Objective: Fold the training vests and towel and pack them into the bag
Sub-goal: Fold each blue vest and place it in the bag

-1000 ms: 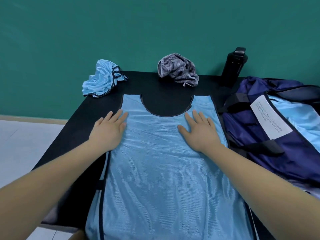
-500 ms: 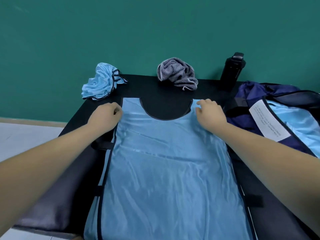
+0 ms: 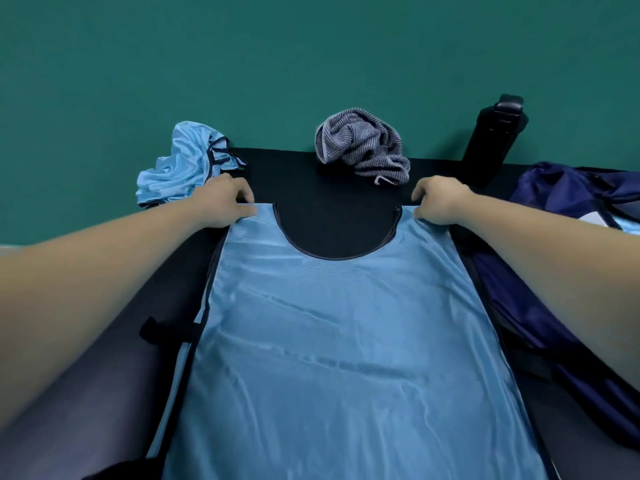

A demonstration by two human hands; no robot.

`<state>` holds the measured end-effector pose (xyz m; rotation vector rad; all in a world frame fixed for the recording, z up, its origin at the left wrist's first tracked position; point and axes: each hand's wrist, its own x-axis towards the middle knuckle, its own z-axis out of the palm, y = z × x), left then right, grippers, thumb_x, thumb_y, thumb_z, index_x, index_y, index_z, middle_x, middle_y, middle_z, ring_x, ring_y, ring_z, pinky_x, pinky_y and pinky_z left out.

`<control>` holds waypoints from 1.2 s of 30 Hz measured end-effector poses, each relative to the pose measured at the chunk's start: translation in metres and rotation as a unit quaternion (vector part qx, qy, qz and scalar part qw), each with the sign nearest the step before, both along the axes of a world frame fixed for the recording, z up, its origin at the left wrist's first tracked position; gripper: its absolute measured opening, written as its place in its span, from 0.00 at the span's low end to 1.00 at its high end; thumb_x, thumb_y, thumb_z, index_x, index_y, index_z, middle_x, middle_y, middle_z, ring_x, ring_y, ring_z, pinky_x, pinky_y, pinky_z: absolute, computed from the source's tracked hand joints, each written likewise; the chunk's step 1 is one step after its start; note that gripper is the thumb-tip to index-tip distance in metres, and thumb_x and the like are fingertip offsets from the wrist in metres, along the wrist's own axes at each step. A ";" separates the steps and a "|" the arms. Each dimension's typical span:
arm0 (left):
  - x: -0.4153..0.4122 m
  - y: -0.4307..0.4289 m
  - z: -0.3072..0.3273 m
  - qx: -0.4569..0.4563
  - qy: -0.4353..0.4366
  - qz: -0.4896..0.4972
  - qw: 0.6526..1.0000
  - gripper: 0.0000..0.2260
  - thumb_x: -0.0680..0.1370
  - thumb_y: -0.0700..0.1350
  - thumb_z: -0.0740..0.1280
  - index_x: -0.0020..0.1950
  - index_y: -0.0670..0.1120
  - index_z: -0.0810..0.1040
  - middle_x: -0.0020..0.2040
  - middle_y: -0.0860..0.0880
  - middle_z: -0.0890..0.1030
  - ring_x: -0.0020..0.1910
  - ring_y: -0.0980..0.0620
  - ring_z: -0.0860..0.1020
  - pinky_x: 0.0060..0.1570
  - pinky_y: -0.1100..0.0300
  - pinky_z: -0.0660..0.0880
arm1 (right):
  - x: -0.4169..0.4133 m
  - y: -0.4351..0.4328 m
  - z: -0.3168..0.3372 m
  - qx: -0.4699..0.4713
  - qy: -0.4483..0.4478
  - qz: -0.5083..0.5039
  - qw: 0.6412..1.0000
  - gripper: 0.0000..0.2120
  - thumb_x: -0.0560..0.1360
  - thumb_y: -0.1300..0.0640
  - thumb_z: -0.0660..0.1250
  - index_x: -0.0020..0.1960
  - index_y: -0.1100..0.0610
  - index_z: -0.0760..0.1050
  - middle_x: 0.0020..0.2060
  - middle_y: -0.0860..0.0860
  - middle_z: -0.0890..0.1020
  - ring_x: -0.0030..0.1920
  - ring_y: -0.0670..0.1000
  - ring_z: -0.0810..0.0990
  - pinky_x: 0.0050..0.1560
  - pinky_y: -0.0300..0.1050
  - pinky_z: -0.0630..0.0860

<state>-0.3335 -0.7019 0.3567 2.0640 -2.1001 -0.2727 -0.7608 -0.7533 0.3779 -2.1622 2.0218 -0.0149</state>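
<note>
The flat vest [image 3: 346, 341] lies on the black surface [image 3: 311, 181], its long axis running away from the person and its neck toward the wall. The left grip [image 3: 225, 202] and right grip [image 3: 438, 204] each pinch a shoulder corner. The navy bag [image 3: 554, 188] at right holds pale blue cloth [image 3: 627, 225]

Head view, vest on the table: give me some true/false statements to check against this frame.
1. The left hand and right hand pinch the top shoulder corners of the spread vest. True.
2. The striped towel lies folded inside the bag. False: it sits bunched at the table's far edge.
3. A crumpled vest lies at the far left corner. True.
4. The black bottle lies on its side. False: it stands upright.
</note>
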 end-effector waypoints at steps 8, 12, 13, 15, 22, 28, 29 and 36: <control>-0.005 -0.028 0.018 -0.044 -0.013 0.012 0.999 0.07 0.77 0.45 0.74 0.41 0.54 0.80 0.48 0.49 0.81 0.50 0.45 0.80 0.50 0.48 0.79 | 0.002 -0.024 0.023 -0.083 -0.003 -0.013 0.996 0.04 0.77 0.58 0.68 0.47 0.51 0.80 0.49 0.53 0.83 0.55 0.60 0.79 0.62 0.55 0.74; -0.013 -0.039 0.025 -0.144 0.006 0.074 0.987 0.04 0.78 0.43 0.71 0.44 0.51 0.79 0.48 0.47 0.79 0.49 0.42 0.79 0.43 0.51 0.74 | 0.002 -0.030 0.022 -0.217 -0.006 -0.023 0.976 0.04 0.78 0.59 0.67 0.49 0.50 0.77 0.50 0.56 0.82 0.57 0.63 0.78 0.62 0.57 0.69; -0.017 -0.041 0.026 -0.154 0.012 0.085 0.984 0.03 0.78 0.42 0.69 0.45 0.50 0.79 0.45 0.48 0.80 0.48 0.43 0.79 0.42 0.52 0.72 | 0.002 -0.030 0.020 -0.230 -0.001 -0.024 0.973 0.04 0.78 0.59 0.67 0.50 0.51 0.76 0.51 0.57 0.82 0.57 0.63 0.77 0.61 0.57 0.69; -0.025 -0.040 0.026 -0.159 0.029 0.101 0.982 0.03 0.78 0.41 0.67 0.49 0.48 0.80 0.45 0.48 0.82 0.49 0.43 0.79 0.43 0.53 0.72 | 0.004 -0.028 0.017 -0.228 0.018 -0.027 0.973 0.09 0.78 0.58 0.70 0.57 0.53 0.76 0.55 0.59 0.80 0.60 0.64 0.75 0.62 0.58 0.68; -0.046 0.010 0.019 -0.136 0.059 0.076 0.986 0.18 0.81 0.47 0.68 0.71 0.45 0.74 0.67 0.42 0.75 0.63 0.41 0.77 0.62 0.45 0.75 | 0.020 0.025 0.020 -0.176 -0.018 0.009 0.984 0.23 0.77 0.56 0.69 0.71 0.55 0.72 0.64 0.60 0.75 0.67 0.64 0.72 0.68 0.60 0.67; -0.067 0.119 0.025 -0.109 0.053 0.016 0.992 0.17 0.79 0.50 0.73 0.66 0.50 0.77 0.62 0.47 0.73 0.58 0.44 0.77 0.62 0.46 0.76 | 0.020 0.128 0.020 -0.112 -0.174 0.025 0.978 0.21 0.75 0.56 0.70 0.68 0.53 0.77 0.63 0.57 0.77 0.64 0.61 0.77 0.68 0.57 0.73; -0.068 0.141 0.027 -0.112 0.062 0.009 0.992 0.16 0.78 0.50 0.74 0.64 0.50 0.78 0.59 0.49 0.73 0.55 0.45 0.77 0.60 0.45 0.76 | 0.016 0.149 0.017 -0.110 -0.197 0.026 0.974 0.20 0.75 0.57 0.71 0.67 0.53 0.78 0.62 0.56 0.78 0.62 0.60 0.78 0.66 0.55 0.74; -0.072 0.289 0.027 -0.075 0.111 0.026 0.991 0.11 0.76 0.51 0.77 0.51 0.54 0.76 0.46 0.53 0.75 0.41 0.54 0.76 0.45 0.50 0.78 | -0.013 0.299 -0.016 -0.187 -0.281 0.015 0.941 0.13 0.76 0.63 0.72 0.60 0.56 0.81 0.53 0.51 0.79 0.55 0.54 0.79 0.58 0.49 0.74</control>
